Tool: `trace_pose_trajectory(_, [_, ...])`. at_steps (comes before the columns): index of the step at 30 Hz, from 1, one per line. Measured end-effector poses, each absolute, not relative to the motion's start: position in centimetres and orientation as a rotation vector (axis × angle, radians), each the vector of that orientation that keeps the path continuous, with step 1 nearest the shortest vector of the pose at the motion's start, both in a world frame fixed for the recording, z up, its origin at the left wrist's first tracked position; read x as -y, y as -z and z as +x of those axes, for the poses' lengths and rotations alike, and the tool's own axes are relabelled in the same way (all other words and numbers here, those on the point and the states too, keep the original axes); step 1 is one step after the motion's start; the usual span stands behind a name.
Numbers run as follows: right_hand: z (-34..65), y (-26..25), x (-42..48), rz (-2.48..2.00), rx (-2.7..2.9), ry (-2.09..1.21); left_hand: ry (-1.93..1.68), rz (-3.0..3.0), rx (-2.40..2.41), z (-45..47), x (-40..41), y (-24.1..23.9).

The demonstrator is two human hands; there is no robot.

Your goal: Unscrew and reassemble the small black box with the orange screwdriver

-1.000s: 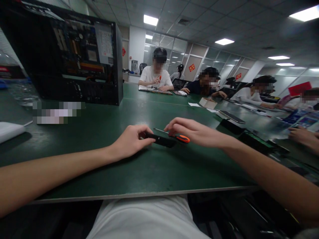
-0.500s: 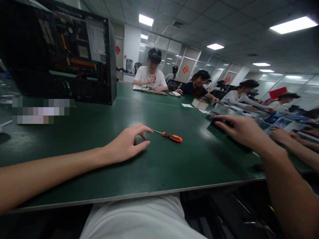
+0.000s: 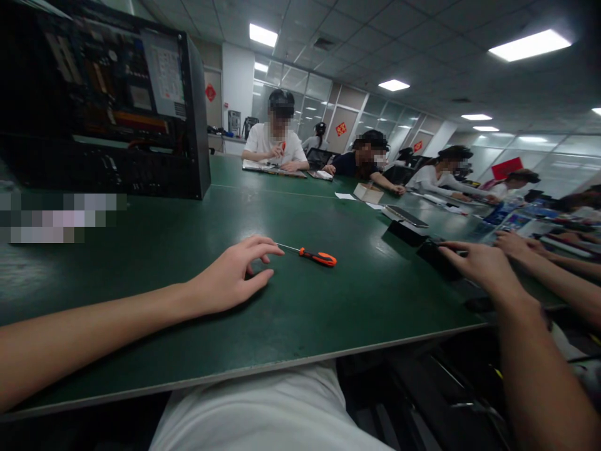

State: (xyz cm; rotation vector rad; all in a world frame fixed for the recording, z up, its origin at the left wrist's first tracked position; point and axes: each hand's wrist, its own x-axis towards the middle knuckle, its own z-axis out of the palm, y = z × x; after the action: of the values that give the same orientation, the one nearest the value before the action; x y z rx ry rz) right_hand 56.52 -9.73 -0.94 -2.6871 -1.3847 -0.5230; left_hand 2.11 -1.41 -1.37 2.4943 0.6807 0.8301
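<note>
Screwdriver (image 3: 313, 255) lying on green table (image 3: 300, 319)!
Left hand (image 3: 237, 274) sits beside its shaft, fingers parted; right hand (image 3: 486, 268) meets a black piece (image 3: 436, 260), grip unclear.

A: Any legible text?
B: None. White label (image 3: 168, 72) inside the computer case (image 3: 200, 125), 10 o'clock: print too small.
A: Red diamond signs (image 3: 340, 129)?
B: On the panels (image 3: 353, 111) at 11, 1 and 2 o'clock; characters too blurred to read.
</note>
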Motion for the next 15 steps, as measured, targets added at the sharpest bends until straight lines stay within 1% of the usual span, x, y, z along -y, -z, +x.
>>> trace_pose_trajectory(15, [55.94,1.47,9.41,-2.649,1.483,0.610,-0.812,2.516,-0.674,2.03,1.27,1.51])
